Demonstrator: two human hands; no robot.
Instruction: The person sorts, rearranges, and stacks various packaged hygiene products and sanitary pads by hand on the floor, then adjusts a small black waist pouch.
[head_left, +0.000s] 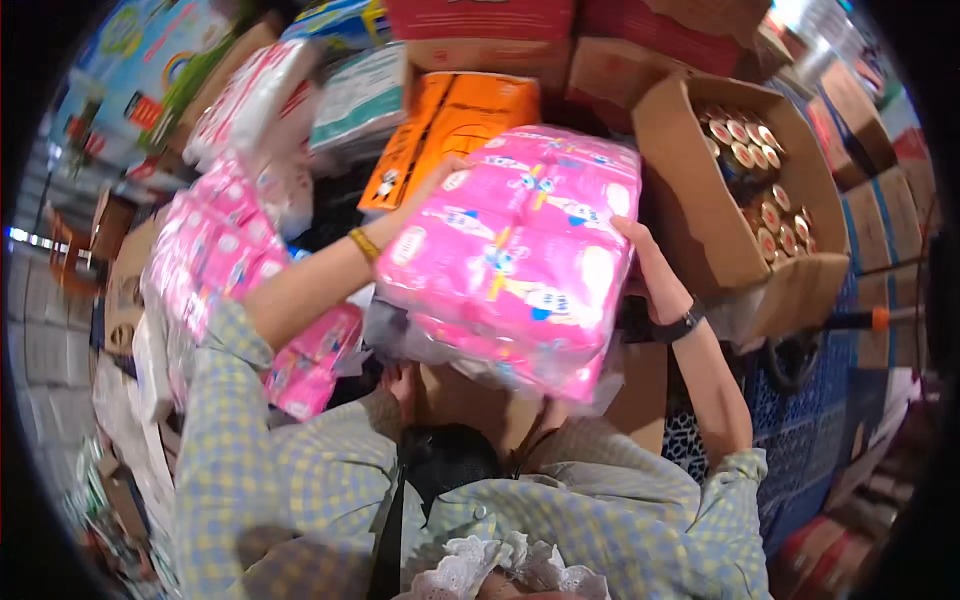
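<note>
A large pink plastic-wrapped pack (pixel 520 255) with blue and white cartoon prints is held up at the centre, tilted, between both hands. My left hand (pixel 450 172) grips its upper left edge, the fingers partly behind it. At its right edge is my right hand (pixel 638 250), thumb on top and the other fingers mostly hidden below. Just behind the pack lies an orange package (pixel 455 115). More pink packs (pixel 215 235) are piled at the left, beside my left forearm, and another pink pack (pixel 315 365) lies lower down.
An open carton (pixel 680 180) with several gold-topped cans (pixel 755 145) stands at the right. White-and-red packs (pixel 250 100) and a green-and-white pack (pixel 360 95) are at the upper left. Red and brown boxes (pixel 480 30) line the back. Blue crates (pixel 800 420) are at the lower right.
</note>
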